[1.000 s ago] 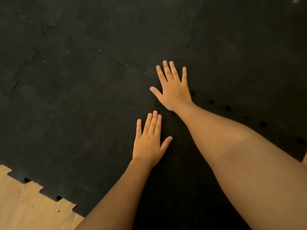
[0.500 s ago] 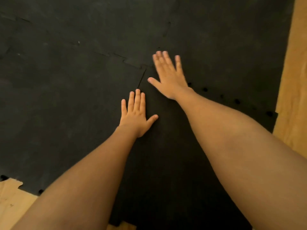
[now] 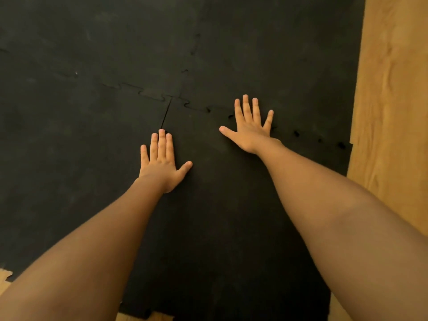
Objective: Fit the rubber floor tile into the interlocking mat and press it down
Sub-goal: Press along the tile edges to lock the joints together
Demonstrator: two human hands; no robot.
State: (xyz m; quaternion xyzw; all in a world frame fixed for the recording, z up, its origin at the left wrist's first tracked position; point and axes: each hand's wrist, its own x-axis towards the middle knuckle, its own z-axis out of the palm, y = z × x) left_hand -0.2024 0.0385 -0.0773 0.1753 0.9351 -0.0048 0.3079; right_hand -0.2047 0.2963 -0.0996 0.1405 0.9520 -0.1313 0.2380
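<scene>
The black rubber floor tile [image 3: 227, 216] lies flat at the near right corner of the black interlocking mat [image 3: 92, 135]. A thin dark gap [image 3: 165, 114] still shows along its left seam, just beyond my fingertips. My left hand [image 3: 162, 163] rests flat, palm down, on that left seam with fingers together. My right hand [image 3: 251, 126] lies flat with fingers spread on the tile's far seam, where small dark holes [image 3: 319, 140] mark the puzzle joints toward the right edge. Neither hand holds anything.
Wooden floor [image 3: 391, 112] runs along the mat's right edge and shows at the near left corner [image 3: 4, 276] and below the tile [image 3: 148, 317]. More joined mat tiles [image 3: 266, 42] stretch away ahead.
My right hand has slid rightward along the far seam, away from the corner joint. My left hand stays on the left seam. The view has shifted, showing more wooden floor at right.
</scene>
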